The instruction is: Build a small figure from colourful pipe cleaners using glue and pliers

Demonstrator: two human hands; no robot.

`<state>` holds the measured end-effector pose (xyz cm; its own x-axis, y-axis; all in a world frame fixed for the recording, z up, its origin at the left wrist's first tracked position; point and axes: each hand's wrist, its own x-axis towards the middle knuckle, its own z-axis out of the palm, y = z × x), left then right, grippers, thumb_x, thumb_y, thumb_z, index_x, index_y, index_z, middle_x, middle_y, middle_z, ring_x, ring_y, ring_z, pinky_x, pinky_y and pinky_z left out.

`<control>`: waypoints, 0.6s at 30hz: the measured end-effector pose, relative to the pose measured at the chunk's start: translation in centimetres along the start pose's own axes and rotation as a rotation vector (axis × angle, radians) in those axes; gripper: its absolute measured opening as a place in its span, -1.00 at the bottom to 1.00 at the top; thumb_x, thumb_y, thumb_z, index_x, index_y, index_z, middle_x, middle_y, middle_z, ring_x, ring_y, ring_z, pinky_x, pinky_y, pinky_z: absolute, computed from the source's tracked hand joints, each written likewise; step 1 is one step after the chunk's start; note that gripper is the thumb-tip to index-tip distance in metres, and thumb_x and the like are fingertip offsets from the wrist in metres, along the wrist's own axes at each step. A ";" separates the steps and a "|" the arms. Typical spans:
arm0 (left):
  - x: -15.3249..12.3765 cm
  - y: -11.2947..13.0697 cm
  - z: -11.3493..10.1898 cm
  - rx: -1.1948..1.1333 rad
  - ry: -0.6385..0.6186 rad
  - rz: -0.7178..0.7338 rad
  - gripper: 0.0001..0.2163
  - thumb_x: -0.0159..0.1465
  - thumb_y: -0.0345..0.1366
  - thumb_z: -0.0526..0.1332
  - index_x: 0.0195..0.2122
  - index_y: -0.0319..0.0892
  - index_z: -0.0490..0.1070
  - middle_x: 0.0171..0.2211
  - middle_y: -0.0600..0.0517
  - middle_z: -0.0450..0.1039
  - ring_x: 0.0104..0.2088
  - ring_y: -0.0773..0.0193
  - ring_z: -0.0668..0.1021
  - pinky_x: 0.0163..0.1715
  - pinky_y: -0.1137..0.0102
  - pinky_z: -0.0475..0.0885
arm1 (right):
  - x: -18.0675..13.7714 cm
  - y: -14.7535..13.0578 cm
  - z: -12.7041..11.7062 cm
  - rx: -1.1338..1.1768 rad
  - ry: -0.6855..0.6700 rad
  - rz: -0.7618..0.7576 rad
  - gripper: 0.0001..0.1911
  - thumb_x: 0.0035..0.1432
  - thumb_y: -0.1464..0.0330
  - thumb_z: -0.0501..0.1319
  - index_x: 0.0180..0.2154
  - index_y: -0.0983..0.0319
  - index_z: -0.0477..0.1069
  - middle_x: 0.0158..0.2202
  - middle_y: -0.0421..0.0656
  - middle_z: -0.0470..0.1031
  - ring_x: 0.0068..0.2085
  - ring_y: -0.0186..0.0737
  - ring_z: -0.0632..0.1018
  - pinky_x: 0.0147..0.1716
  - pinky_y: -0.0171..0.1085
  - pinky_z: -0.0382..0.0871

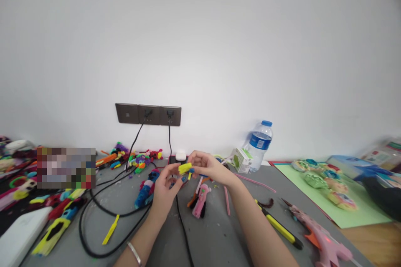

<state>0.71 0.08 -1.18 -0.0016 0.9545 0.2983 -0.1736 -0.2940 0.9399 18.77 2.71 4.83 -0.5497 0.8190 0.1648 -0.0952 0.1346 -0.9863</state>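
Yellow and fuzzy, a short bent chenille piece (184, 169) sits between the two hands, raised above the grey surface (213, 238). The right grip (208, 164) pinches it, thumb pressed close against the fingers; the left grip (167, 181) is loosely curled, thumb and forefinger slightly parted around the piece's left end (whether it bears any of the hold, I cannot tell). Just below the right grip lies a small pink fuzzy figure with dark parts (200, 203); left of the left grip, a blue fuzzy figure with red and pink bits (144, 194). A white rounded case (181, 155) rests just beyond both. Farther right of the right grip stand a green-and-white carton (241, 160) and a clear plastic bottle with a blue cap (260, 146). Nearer the wearer on that side lie a yellow-and-black cutter (282, 228) and, farthest out, a pink glue gun (321, 235).
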 end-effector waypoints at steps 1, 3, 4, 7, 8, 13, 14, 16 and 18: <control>0.0 0.0 -0.1 0.010 0.016 -0.001 -0.71 0.05 -0.28 0.33 -0.18 -0.16 0.47 -0.23 -0.07 0.51 -0.18 0.14 0.54 -0.28 0.39 0.45 | 0.0 0.1 0.0 -0.002 -0.003 0.008 -0.63 0.00 0.20 0.40 -0.26 0.26 0.36 -0.34 -0.18 0.49 -0.44 -0.38 0.51 -0.42 -0.36 0.42; 0.0 0.1 -0.1 0.018 0.032 -0.002 -0.75 0.05 -0.27 0.33 -0.22 -0.16 0.49 -0.27 -0.05 0.52 -0.22 0.15 0.55 -0.30 0.39 0.46 | 0.0 0.1 -0.1 -0.004 -0.006 0.021 -0.63 -0.01 0.19 0.39 -0.25 0.26 0.36 -0.33 -0.18 0.49 -0.44 -0.38 0.51 -0.42 -0.36 0.42; 0.0 0.1 -0.1 0.017 0.036 -0.001 -0.76 0.05 -0.27 0.33 -0.24 -0.16 0.49 -0.28 -0.05 0.52 -0.23 0.16 0.55 -0.31 0.40 0.46 | 0.0 0.2 -0.2 -0.006 -0.006 0.023 -0.63 -0.01 0.18 0.39 -0.25 0.26 0.37 -0.33 -0.18 0.49 -0.44 -0.38 0.51 -0.42 -0.36 0.42; 0.1 0.3 0.0 0.002 0.041 0.008 -0.77 0.03 -0.24 0.34 -0.28 -0.17 0.48 -0.32 -0.04 0.52 -0.28 0.18 0.55 -0.35 0.41 0.46 | 0.0 0.2 -0.2 -0.015 -0.007 0.024 -0.63 -0.01 0.19 0.40 -0.26 0.26 0.37 -0.34 -0.18 0.49 -0.43 -0.38 0.51 -0.42 -0.36 0.41; 0.1 0.3 0.0 -0.004 0.039 0.009 -0.77 0.02 -0.23 0.35 -0.29 -0.17 0.48 -0.33 -0.03 0.52 -0.29 0.18 0.55 -0.36 0.41 0.46 | 0.0 0.2 -0.1 -0.016 -0.009 0.025 -0.63 -0.01 0.19 0.40 -0.26 0.26 0.38 -0.35 -0.18 0.49 -0.43 -0.38 0.51 -0.41 -0.36 0.41; 0.1 0.7 0.1 -0.037 0.039 0.001 -0.77 0.00 -0.22 0.36 -0.32 -0.16 0.46 -0.35 -0.02 0.51 -0.29 0.18 0.55 -0.35 0.41 0.46 | 0.0 0.2 0.0 -0.003 -0.015 0.036 -0.65 -0.01 0.22 0.40 -0.27 0.26 0.38 -0.35 -0.19 0.49 -0.43 -0.38 0.51 -0.41 -0.37 0.41; 0.1 0.7 0.1 -0.040 0.039 -0.002 -0.78 0.00 -0.22 0.36 -0.33 -0.15 0.46 -0.35 -0.02 0.51 -0.29 0.18 0.55 -0.34 0.40 0.46 | 0.0 0.2 0.0 -0.003 -0.016 0.039 -0.65 -0.02 0.22 0.40 -0.27 0.26 0.38 -0.36 -0.20 0.49 -0.43 -0.38 0.51 -0.41 -0.37 0.41; 0.1 0.8 0.1 -0.038 0.040 -0.007 -0.78 0.00 -0.21 0.36 -0.34 -0.15 0.46 -0.36 -0.01 0.51 -0.28 0.17 0.55 -0.33 0.39 0.46 | 0.0 0.2 0.1 -0.008 -0.019 0.042 -0.65 -0.02 0.21 0.41 -0.27 0.26 0.38 -0.36 -0.20 0.48 -0.43 -0.38 0.51 -0.41 -0.36 0.41; 0.1 0.9 0.2 -0.037 0.043 -0.012 -0.78 0.00 -0.21 0.35 -0.34 -0.15 0.46 -0.35 -0.01 0.51 -0.27 0.16 0.55 -0.31 0.39 0.46 | 0.0 0.2 0.1 -0.011 -0.021 0.041 -0.64 -0.03 0.21 0.41 -0.27 0.25 0.38 -0.37 -0.21 0.48 -0.43 -0.37 0.51 -0.41 -0.36 0.41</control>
<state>0.71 -0.08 -0.28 -0.0419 0.9594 0.2788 -0.2099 -0.2813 0.9364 18.70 2.69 4.62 -0.5703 0.8119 0.1244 -0.0635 0.1074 -0.9922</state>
